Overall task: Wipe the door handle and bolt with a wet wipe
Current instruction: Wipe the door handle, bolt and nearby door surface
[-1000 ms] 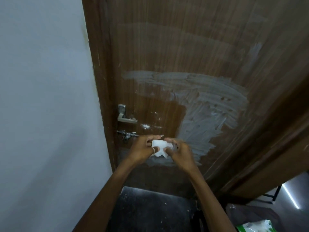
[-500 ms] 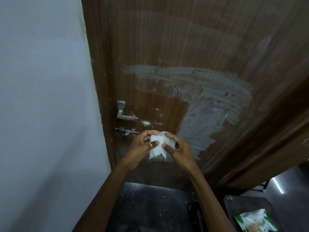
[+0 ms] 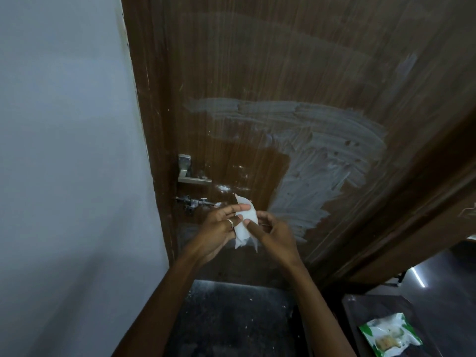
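Grip: both pinching half-folded wet wipe (image 3: 246,224), left hand (image 3: 217,229) and right hand (image 3: 277,234) | Place: just right of bolt (image 3: 195,202), below door handle (image 3: 192,178) | Risk: may slip while unfolding, or smear nearby white residue (image 3: 322,155).

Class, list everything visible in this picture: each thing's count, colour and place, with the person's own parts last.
door: 1, brown wood, centre and right.
smears: one broad patch, whitish-grey, across the door's middle.
wall: 1, pale grey-blue, left.
door handle: 1, silver, at the door's left edge.
bolt: 1, silver, just below the handle.
wet wipe: 1, white, between both hands, right of the bolt.
packet: 1, green and white, bottom right on a dark surface.
floor: dark, speckled, below the door.
ring: 1, silver, on a left finger.
left grip: 1 hand, pinches the wipe's left side.
right grip: 1 hand, pinches the wipe's right side.
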Motion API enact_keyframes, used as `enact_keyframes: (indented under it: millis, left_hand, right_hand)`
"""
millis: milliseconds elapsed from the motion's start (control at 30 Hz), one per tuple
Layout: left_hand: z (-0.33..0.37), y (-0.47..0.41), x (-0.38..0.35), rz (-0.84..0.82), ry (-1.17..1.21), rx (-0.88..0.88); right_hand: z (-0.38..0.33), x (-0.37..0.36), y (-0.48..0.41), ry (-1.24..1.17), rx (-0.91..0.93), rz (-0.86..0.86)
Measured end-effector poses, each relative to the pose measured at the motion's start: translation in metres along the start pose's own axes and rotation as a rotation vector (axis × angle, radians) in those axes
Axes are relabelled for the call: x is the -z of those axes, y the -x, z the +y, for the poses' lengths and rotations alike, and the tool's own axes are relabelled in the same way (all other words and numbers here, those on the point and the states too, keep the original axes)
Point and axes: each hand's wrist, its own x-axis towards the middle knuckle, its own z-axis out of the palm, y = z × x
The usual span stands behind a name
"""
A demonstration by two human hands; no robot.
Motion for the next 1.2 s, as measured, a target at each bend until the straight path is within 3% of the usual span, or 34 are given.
enact_keyframes:
  millis: [133, 367, 600, 1033, 1200]
  left_hand:
    - [-0.001, 0.001, 0.004, -0.014, -0.071, -0.017]
    - [-0.007, 0.001, 0.009, 0.073, -0.252, -0.114]
    - [-0.008, -0.007, 0.025, 0.031, 0.058, 0.037]
    - [-0.008, -0.007, 0.048, 0.237, 0.025, -0.139]
    - [-0.008, -0.016, 0.054, 0.297, -0.086, -0.146]
  right_hand:
    - [0.000, -0.003, 0.001, -0.149, -0.038, -0.031]
    - [-0.002, -0.005, -0.002, -0.139, -0.038, -0.006]
    - [-0.011, -0.009, -0.007, -0.188, -0.038, -0.093]
    - [-0.008, -0.030, -0.023, -0.370, -0.132, -0.146]
    - [-0.008, -0.038, -0.045, -0.356, -0.037, -0.222]
